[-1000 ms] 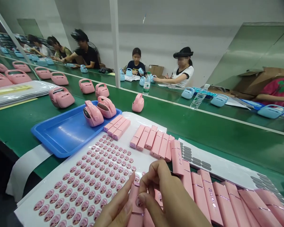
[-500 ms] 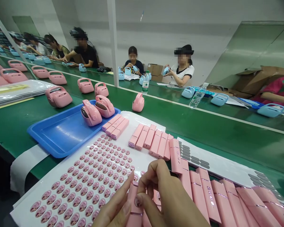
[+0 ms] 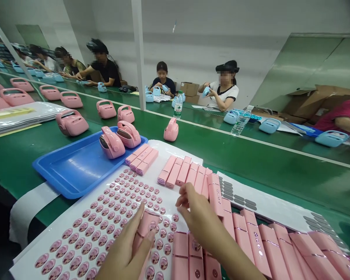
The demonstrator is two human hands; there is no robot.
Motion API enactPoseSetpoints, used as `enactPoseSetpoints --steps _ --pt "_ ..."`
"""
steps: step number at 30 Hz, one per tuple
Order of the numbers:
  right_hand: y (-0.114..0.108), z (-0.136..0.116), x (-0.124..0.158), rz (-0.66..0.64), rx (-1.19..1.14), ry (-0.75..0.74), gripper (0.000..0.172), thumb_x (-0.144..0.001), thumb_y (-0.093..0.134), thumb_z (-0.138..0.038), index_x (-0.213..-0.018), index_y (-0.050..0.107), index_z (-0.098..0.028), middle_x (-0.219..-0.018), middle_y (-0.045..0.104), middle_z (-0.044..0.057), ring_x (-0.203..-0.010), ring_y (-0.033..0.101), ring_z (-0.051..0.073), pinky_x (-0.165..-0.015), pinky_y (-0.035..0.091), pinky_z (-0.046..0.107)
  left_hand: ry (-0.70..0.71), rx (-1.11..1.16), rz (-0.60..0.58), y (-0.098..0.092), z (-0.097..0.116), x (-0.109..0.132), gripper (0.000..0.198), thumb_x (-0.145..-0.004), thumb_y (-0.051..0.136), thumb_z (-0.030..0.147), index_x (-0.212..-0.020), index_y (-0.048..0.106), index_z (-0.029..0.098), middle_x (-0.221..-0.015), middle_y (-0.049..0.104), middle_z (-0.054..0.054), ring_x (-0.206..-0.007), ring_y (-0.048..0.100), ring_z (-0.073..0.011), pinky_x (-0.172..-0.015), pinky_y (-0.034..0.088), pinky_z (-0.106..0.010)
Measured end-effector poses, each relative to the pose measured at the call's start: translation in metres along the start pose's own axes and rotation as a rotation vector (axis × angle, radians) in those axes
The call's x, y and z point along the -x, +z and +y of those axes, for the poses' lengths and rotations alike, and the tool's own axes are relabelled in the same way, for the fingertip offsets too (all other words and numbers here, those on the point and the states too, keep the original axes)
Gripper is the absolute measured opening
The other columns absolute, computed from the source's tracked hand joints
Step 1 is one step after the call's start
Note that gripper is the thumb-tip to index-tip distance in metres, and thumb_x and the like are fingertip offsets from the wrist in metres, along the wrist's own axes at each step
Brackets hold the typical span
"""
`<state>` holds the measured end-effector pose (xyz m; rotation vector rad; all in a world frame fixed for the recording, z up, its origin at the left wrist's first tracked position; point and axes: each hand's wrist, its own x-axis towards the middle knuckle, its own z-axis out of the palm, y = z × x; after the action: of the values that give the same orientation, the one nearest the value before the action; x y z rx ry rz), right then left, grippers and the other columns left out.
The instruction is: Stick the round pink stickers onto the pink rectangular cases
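My left hand (image 3: pixel 126 249) is wrapped round a slim pink rectangular device (image 3: pixel 146 221) with a shiny band across it. A round picture sticker (image 3: pixel 152 226) lies on the upper face of this device, and my left thumb rests just below it. Up and to the right, my right hand (image 3: pixel 195 210) is apart from the device, its fingers loosely bent and spread with nothing visible between them. Beneath both hands is a white sheet (image 3: pixel 32 251) covered with rows of round stickers. More pink devices (image 3: pixel 181 251) lie near my right forearm, some bearing a round sticker.
A long row of pink devices (image 3: pixel 246 241) runs to the right, beside a sheet with grey oval pads (image 3: pixel 245 201). At left, a blue tray (image 3: pixel 76 171) carries pink handled units (image 3: pixel 112 144). Across the green table (image 3: pixel 221 151), several people handle blue units; water bottles (image 3: pixel 178 107) stand there.
My right hand has come off the device and moved up and right, fingers spreading. My left hand has shifted left with the device, and the sticker now shows uncovered on it.
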<state>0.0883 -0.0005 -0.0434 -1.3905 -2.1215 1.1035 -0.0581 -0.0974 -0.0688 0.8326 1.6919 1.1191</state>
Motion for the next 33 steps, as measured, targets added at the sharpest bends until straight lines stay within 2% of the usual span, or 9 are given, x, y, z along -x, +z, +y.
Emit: enactPoseSetpoints --steps 4,7,11,15,19,22,24,29,33 --pt "0.017 0.013 -0.009 -0.043 0.265 0.003 0.042 -0.067 0.045 0.004 -0.102 0.042 -0.018 -0.084 0.06 0.006 -0.075 0.057 0.019 -0.059 0.037 0.027 0.158 -0.719 -0.001 -0.004 -0.004 -0.017 0.058 -0.088 0.026 0.043 -0.139 0.033 0.016 -0.128 0.046 -0.02 -0.112 0.047 -0.037 -0.086 0.04 -0.055" --pt "0.026 0.013 -0.01 -0.004 0.436 0.033 0.046 -0.065 0.046 0.006 -0.105 0.042 -0.017 -0.081 0.062 0.008 -0.074 0.059 0.022 -0.055 0.031 0.027 0.251 -0.911 -0.073 0.005 -0.004 -0.021 0.055 -0.086 0.029 0.03 -0.135 0.04 0.007 -0.113 0.054 -0.024 -0.099 0.053 -0.0379 -0.08 0.043 -0.053" --pt "0.027 0.014 -0.014 -0.003 0.417 0.062 0.045 -0.063 0.05 0.005 -0.099 0.043 -0.019 -0.074 0.064 0.005 -0.073 0.061 0.023 -0.053 0.029 0.026 0.291 -0.957 -0.226 0.025 -0.002 -0.021 0.055 -0.084 0.031 0.026 -0.13 0.044 -0.001 -0.122 0.051 -0.031 -0.111 0.047 -0.0445 -0.089 0.038 -0.058" --pt "0.018 0.023 -0.019 -0.048 0.254 -0.028 0.043 -0.061 0.053 0.004 -0.094 0.04 -0.02 -0.07 0.064 0.001 -0.071 0.059 0.02 -0.056 0.033 0.025 0.31 -0.923 -0.152 0.038 -0.003 -0.022 0.055 -0.086 0.028 0.029 -0.134 0.04 0.004 -0.127 0.047 -0.03 -0.104 0.053 -0.0431 -0.081 0.043 -0.057" --pt "0.007 0.034 -0.022 -0.137 0.033 -0.133 0.041 -0.062 0.052 0.001 -0.093 0.041 -0.022 -0.073 0.063 -0.002 -0.067 0.056 0.015 -0.053 0.034 0.023 0.37 -0.902 -0.115 0.033 0.009 -0.032 0.057 -0.089 0.027 0.041 -0.133 0.042 0.007 -0.124 0.051 -0.027 -0.1 0.056 -0.0387 -0.078 0.045 -0.051" --pt "0.004 0.039 -0.025 -0.205 -0.118 -0.122 0.038 -0.061 0.053 0.0 -0.088 0.04 -0.023 -0.074 0.061 -0.003 -0.064 0.056 0.013 -0.051 0.036 0.021 0.468 -1.015 -0.019 0.026 0.03 -0.057 0.05 -0.091 0.022 0.037 -0.122 0.049 0.01 -0.105 0.055 -0.019 -0.09 0.057 -0.0343 -0.071 0.046 -0.046" --pt "0.005 0.041 -0.026 -0.212 -0.158 -0.104 0.038 -0.06 0.051 0.001 -0.086 0.038 -0.023 -0.071 0.06 -0.005 -0.062 0.056 0.013 -0.051 0.037 0.021 0.533 -1.05 0.077 0.025 0.043 -0.082 0.041 -0.089 0.028 0.03 -0.118 0.048 0.008 -0.107 0.051 -0.019 -0.102 0.05 -0.0351 -0.082 0.041 -0.047" --pt "0.008 0.042 -0.027 -0.186 -0.211 -0.077 0.034 -0.064 0.048 0.001 -0.083 0.034 -0.024 -0.065 0.059 -0.006 -0.061 0.057 0.013 -0.051 0.038 0.022 0.512 -0.996 0.042 0.033 0.052 -0.132 0.021 -0.085 0.048 0.031 -0.085 0.057 0.013 -0.083 0.058 -0.007 -0.085 0.056 -0.0225 -0.079 0.043 -0.041" --pt "-0.003 0.038 -0.024 -0.081 -0.247 -0.045 0.03 -0.07 0.047 -0.002 -0.082 0.031 -0.024 -0.067 0.059 -0.005 -0.063 0.056 0.013 -0.058 0.038 0.025 0.419 -0.789 0.044 0.023 0.053 -0.138 0.019 -0.086 0.047 0.027 -0.076 0.057 0.015 -0.071 0.056 -0.002 -0.077 0.057 -0.0189 -0.08 0.044 -0.043"
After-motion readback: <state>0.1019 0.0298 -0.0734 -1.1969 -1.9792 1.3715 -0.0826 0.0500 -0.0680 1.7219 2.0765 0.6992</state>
